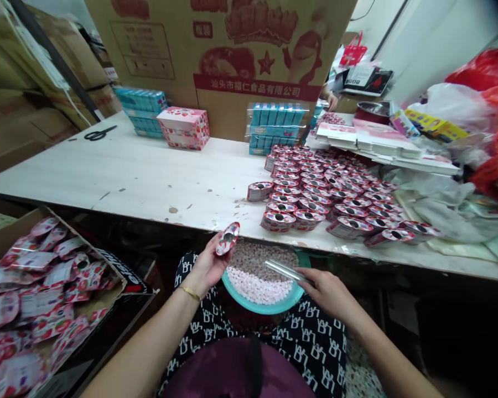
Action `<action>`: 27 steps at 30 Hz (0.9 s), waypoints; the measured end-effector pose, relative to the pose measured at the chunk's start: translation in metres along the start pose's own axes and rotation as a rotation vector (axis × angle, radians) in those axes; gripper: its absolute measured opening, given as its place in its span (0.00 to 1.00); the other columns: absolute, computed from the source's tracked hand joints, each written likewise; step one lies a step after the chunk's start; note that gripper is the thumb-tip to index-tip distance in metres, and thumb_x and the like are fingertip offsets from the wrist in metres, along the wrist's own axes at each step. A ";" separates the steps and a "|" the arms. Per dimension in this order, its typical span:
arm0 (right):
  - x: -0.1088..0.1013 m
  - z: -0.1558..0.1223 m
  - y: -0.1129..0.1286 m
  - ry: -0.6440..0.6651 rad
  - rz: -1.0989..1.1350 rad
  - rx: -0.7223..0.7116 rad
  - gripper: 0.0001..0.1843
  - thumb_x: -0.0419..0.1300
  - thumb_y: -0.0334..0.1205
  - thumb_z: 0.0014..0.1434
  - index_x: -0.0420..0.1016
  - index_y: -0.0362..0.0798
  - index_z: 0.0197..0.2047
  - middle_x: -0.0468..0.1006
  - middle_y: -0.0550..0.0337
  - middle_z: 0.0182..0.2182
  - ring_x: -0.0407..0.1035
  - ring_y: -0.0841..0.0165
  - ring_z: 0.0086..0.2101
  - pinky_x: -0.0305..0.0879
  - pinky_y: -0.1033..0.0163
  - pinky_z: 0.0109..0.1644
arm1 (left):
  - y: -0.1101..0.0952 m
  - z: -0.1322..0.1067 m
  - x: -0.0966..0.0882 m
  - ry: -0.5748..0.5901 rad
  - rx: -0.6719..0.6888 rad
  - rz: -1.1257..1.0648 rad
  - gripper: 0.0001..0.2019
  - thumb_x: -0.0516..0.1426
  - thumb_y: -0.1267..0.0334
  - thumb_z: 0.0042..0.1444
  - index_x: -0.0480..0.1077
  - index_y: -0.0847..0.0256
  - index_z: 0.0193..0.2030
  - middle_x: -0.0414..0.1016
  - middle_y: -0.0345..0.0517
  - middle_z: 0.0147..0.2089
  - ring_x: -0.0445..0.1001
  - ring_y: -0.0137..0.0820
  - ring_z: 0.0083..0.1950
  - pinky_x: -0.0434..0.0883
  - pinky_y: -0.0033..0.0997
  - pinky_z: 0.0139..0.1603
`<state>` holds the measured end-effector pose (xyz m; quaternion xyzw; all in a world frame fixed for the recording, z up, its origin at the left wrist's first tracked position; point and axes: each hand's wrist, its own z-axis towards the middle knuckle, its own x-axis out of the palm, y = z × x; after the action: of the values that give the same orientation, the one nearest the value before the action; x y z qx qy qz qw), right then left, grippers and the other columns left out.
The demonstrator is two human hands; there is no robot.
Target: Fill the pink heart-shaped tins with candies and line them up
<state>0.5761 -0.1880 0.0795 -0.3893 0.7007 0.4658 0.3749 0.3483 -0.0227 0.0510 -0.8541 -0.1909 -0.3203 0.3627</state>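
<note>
While the person's left hand [209,262] is pinching a small red-and-white printed packet with an oval, holed top [227,239] between thumb and fingers, the right hand [323,287] is gripping a slender, silvery metal tube [286,271] by its near end, some of its fingers hiding from view. The packet is tilting just above the left rim of a round turquoise plastic basin [253,307], and the tube is pointing leftward, over small pale-pink pellets [257,286] that are filling the basin between the two hands. Both hands are working low, just in front of the edge of a long white table [108,171], well apart from each other!

Ahead of the right hand, rows of matching red-and-white packets [311,204] are standing upright on the tabletop, holes facing up, with one sitting a little left of the crowd. Out to the left of the left hand, an open cardboard carton [124,301] is holding a jumbled heap of similar packets [37,293]. Far beyond the left hand, black-handled scissors [100,132] are lying near a pink strawberry-patterned box [185,130].
</note>
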 end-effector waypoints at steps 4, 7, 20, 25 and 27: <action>0.021 -0.005 -0.008 0.021 0.097 0.006 0.20 0.47 0.44 0.55 0.68 0.49 0.49 0.74 0.55 0.44 0.67 0.63 0.44 0.60 0.61 0.47 | -0.010 0.038 0.047 -0.047 -0.018 0.132 0.05 0.52 0.71 0.53 0.67 0.67 0.36 0.72 0.49 0.31 0.71 0.26 0.28 0.72 0.24 0.25; 0.031 -0.006 -0.005 0.032 0.143 0.012 0.20 0.47 0.44 0.55 0.68 0.49 0.49 0.73 0.56 0.45 0.66 0.63 0.45 0.59 0.62 0.48 | -0.007 0.074 0.080 -0.094 0.016 0.239 0.05 0.50 0.70 0.54 0.66 0.69 0.34 0.70 0.47 0.27 0.69 0.25 0.24 0.71 0.25 0.24; 0.080 0.021 -0.035 0.021 0.026 -0.097 0.20 0.47 0.44 0.52 0.71 0.48 0.44 0.74 0.52 0.44 0.68 0.61 0.44 0.62 0.60 0.48 | -0.064 0.063 0.028 -0.051 0.460 0.425 0.21 0.53 0.56 0.52 0.59 0.58 0.52 0.61 0.53 0.54 0.73 0.27 0.32 0.71 0.28 0.30; 0.126 0.054 -0.088 0.082 -0.151 -0.179 0.16 0.51 0.36 0.45 0.74 0.51 0.38 0.77 0.49 0.37 0.69 0.57 0.41 0.65 0.56 0.46 | -0.164 -0.029 -0.158 -0.818 0.927 0.938 0.15 0.52 0.66 0.48 0.63 0.63 0.45 0.68 0.48 0.41 0.71 0.29 0.37 0.68 0.32 0.40; 0.141 0.063 -0.087 0.072 -0.202 -0.183 0.17 0.52 0.33 0.44 0.75 0.52 0.37 0.77 0.49 0.37 0.70 0.57 0.41 0.65 0.55 0.45 | -0.187 -0.056 -0.221 -1.049 0.716 1.280 0.20 0.57 0.68 0.41 0.63 0.65 0.45 0.68 0.50 0.40 0.68 0.35 0.43 0.65 0.37 0.45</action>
<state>0.6062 -0.1787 -0.0949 -0.5067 0.6256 0.4734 0.3573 0.0614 0.0395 0.0224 -0.6693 0.0920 0.4524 0.5822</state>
